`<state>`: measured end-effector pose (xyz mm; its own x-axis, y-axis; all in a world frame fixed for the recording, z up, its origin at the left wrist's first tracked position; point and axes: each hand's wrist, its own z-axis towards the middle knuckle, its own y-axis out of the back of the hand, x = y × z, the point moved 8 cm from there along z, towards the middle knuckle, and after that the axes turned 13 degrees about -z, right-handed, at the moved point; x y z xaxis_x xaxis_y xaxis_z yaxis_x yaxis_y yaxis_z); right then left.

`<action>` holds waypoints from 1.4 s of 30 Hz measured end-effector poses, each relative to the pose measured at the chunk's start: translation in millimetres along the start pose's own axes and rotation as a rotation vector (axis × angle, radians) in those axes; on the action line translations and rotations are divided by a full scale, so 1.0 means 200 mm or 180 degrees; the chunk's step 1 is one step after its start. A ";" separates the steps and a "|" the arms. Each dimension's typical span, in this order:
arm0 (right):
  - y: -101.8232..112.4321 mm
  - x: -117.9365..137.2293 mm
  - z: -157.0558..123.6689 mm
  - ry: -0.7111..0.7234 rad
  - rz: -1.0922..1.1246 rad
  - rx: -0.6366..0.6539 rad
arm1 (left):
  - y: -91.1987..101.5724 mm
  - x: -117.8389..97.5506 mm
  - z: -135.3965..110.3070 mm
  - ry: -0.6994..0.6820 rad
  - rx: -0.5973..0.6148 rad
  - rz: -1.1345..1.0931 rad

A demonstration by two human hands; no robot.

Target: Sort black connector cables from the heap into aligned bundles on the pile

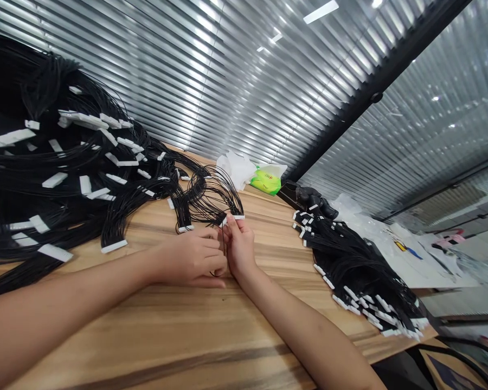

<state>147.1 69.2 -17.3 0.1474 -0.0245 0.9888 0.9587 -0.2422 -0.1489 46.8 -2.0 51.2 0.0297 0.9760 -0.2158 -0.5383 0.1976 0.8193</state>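
Observation:
My right hand [239,248] pinches a white plastic connector [228,221] at the end of a bundle of thin black wires [211,197], which arcs up over the wooden table [154,336]. My left hand [191,259] lies curled against my right, with a few black strands running down between them. Its fingers hide part of those wires. Another white connector [185,228] rests just above my left hand, and a third [238,217] sits just above my right.
A large heap of black wire harnesses with white connectors [57,162] covers the table's left side, and a second pile [358,271] lies along the right. Beyond stand a green packet [266,182], white tissue [236,169] and a dark glove [317,200]. A slatted metal wall [166,70] backs the table.

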 end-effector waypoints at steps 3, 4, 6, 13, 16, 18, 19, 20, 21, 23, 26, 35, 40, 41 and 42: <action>-0.01 0.00 -0.01 -0.0123 0.0253 0.0036 | -0.02 0.03 -0.01 0.0171 0.0049 -0.0243; -0.01 0.00 -0.01 -0.0153 0.0266 0.0027 | -0.02 0.05 -0.01 0.0290 0.0028 -0.0285; -0.01 0.01 -0.02 -0.0204 0.0248 0.0019 | -0.02 0.10 -0.02 0.0582 0.0017 -0.0379; -0.03 -0.01 -0.02 -0.0151 0.0163 0.0193 | -0.04 0.17 -0.06 0.1308 0.0193 -0.0905; -0.04 -0.01 -0.02 -0.0080 0.0148 0.0227 | -0.03 0.19 -0.06 0.1462 0.0070 -0.1061; -0.04 0.00 -0.02 -0.0017 0.0124 0.0202 | -0.01 0.21 -0.07 0.1558 -0.0130 -0.0900; -0.04 0.01 -0.02 0.0003 0.0126 0.0191 | 0.01 0.22 -0.07 0.1625 -0.0311 -0.0755; -0.04 0.01 -0.02 0.0007 0.0146 0.0196 | 0.05 0.24 -0.08 0.1722 -0.0543 -0.0589; -0.04 0.01 -0.02 -0.0002 0.0184 0.0217 | 0.08 0.26 -0.10 0.1846 -0.0794 -0.0414; -0.05 0.01 -0.02 -0.0039 0.0292 0.0288 | 0.13 0.29 -0.14 0.2100 -0.1168 -0.0098; -0.06 0.01 -0.02 -0.0101 0.0409 0.0361 | 0.16 0.31 -0.15 0.2253 -0.1201 0.0207; -0.05 -0.01 -0.01 -0.0242 0.0388 0.0328 | 0.18 0.34 -0.18 0.2445 -0.1218 0.0532; -0.05 -0.01 -0.01 -0.0234 0.0413 0.0340 | 0.19 0.34 -0.18 0.2371 -0.1234 0.0648; -0.05 -0.01 0.00 -0.0243 0.0426 0.0341 | 0.19 0.34 -0.18 0.2352 -0.1233 0.0631; -0.05 -0.02 0.00 -0.0253 0.0442 0.0342 | 0.19 0.34 -0.18 0.2340 -0.1236 0.0621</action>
<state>136.1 71.4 -18.7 0.2947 0.0271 0.9552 0.9477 -0.1367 -0.2885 -2.8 68.6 48.1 -0.5754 0.6549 -0.4898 -0.7315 -0.1444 0.6663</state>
